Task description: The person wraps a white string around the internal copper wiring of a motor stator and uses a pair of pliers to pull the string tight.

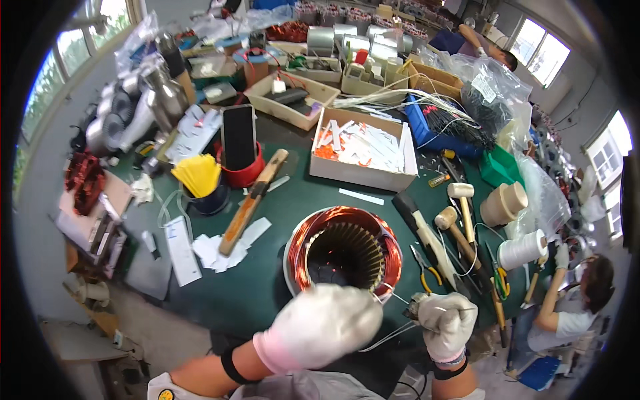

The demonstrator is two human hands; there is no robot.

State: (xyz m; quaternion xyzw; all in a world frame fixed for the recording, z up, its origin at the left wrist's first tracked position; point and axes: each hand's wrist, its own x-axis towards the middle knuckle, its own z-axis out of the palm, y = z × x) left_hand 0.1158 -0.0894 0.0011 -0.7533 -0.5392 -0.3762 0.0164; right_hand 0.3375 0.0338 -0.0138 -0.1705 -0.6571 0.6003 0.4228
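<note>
A motor stator (390,260) with red-brown copper windings and a slotted core stands on the green table in front of me, its round opening facing up. My left hand (327,327), in a white glove, is at its near rim and covers part of it. Its fingers look curled together, slightly blurred, and what they hold is hidden. To the right, my gloved right hand (448,323) is closed on a thin white cord (400,298) that runs from the stator's winding. Loose cord (390,337) trails between the two hands. The right glove's fingertips look dark and worn.
Right of the stator lie yellow-handled pliers (427,270), mallets (461,193), scissors (501,280) and a white cord spool (523,250). Behind stands a box of white strips (363,150). Leftward are a wooden stick (253,202), paper pieces (213,252) and a phone (239,137). A co-worker (573,300) sits at far right.
</note>
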